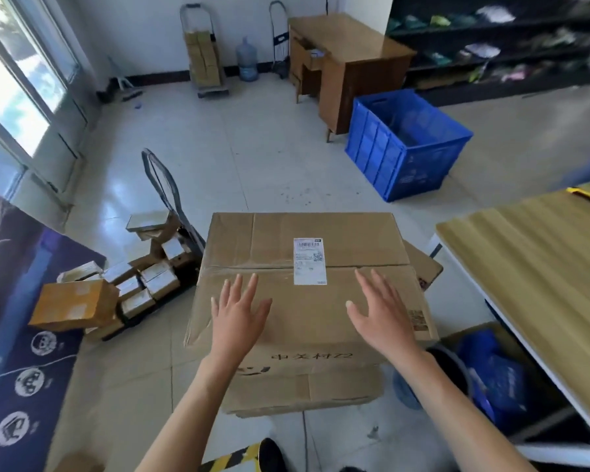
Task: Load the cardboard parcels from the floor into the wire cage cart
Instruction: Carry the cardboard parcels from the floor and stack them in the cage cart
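I see both arms stretched forward — left hand (238, 310) and right hand (380, 310) flat, fingers spread, grasping nothing, over the big cardboard parcel (304, 301) on the floor (252, 148).

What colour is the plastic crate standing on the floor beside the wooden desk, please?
The plastic crate is bright blue, seen clearly in the head view.

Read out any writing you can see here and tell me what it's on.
"中关村72", last digits unsure: handwritten on the near face of the large brown cardboard box.
White shipping label on the box top: barcode and QR code, print too small.
Red printed patch at the box's right edge: blurred.
Round white emblems on the dark blue banner: unreadable.
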Motion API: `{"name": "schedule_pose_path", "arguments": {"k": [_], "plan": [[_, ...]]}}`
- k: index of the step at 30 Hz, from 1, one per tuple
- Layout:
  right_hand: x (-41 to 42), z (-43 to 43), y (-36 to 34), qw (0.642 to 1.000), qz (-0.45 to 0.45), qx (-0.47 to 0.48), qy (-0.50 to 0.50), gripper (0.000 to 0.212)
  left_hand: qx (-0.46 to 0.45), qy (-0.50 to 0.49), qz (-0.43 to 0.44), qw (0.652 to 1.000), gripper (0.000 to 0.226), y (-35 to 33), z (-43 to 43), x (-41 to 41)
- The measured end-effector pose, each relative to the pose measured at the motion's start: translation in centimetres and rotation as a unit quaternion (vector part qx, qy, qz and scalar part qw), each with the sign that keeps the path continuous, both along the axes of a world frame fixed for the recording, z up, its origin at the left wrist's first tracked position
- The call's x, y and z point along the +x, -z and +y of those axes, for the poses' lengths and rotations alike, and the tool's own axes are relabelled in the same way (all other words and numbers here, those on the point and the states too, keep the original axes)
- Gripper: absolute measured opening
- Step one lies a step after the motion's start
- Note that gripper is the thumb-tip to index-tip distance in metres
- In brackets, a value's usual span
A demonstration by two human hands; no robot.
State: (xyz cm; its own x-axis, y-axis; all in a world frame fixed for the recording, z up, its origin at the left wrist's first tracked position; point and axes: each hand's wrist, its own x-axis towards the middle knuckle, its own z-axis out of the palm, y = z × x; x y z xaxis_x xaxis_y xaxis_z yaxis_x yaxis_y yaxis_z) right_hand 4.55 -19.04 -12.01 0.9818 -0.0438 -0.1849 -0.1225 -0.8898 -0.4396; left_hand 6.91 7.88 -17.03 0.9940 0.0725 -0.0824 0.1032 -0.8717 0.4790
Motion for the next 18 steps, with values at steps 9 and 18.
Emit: {"name": "schedule_pose_path", "arguments": {"k": [9, 18], "plan": [[3.4, -9.4, 4.0, 0.980, 0.113, -0.039, 0.157, 0.097, -0.079, -0.129, 0.162, 0.975, 0.132, 1.4, 8.3, 6.1], [5.2, -11.3, 6.4, 0.918, 0.135, 0.314, 0.203, 0.099, -0.157, -0.215, 0.138, 0.954, 0.115, 0.6, 8.2, 4.4]]}}
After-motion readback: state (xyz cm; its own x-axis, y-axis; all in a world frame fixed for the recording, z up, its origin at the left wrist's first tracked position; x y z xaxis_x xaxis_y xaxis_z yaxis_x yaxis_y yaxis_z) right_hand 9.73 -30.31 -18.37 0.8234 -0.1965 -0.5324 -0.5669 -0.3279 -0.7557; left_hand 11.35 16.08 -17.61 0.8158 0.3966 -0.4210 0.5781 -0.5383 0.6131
